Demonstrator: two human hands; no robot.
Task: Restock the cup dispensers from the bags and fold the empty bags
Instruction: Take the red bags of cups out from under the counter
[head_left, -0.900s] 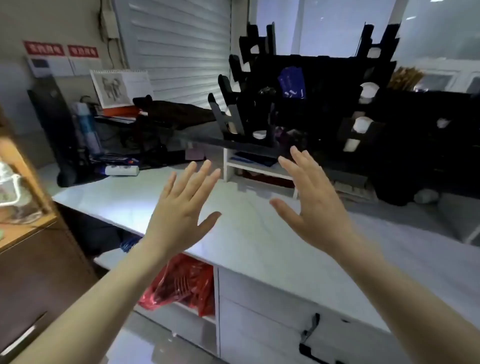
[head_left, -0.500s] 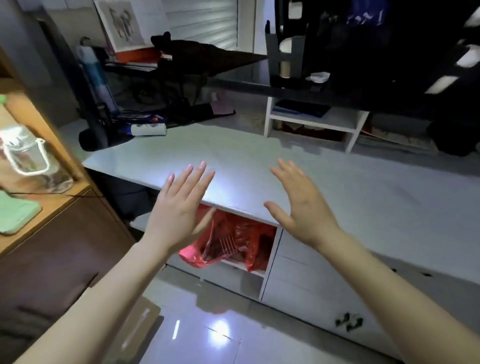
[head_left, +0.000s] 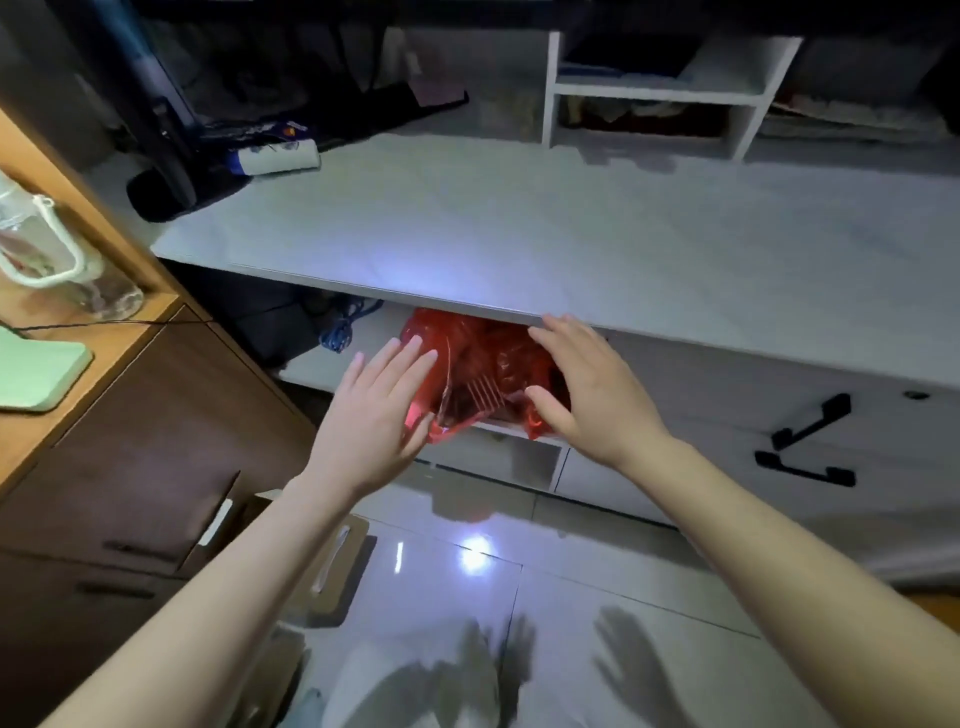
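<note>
- under the counter (head_left: 519, 234), the red plastic bag (head_left: 483, 364) has just been reached for.
- left hand (head_left: 374, 415) and right hand (head_left: 587, 395) are spread flat, nothing held.
- bag retrieval judged barely started.

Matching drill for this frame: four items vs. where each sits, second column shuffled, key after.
1. crinkled red plastic bag
2. clear jar with white loop handle
3. white tube with blue label
4. tilted black bar handle

A. on the white countertop
B. on the white cabinet front
C. in the open shelf under the countertop
D. on the light wooden ledge

Pairs: 1-C, 2-D, 3-A, 4-B
</note>
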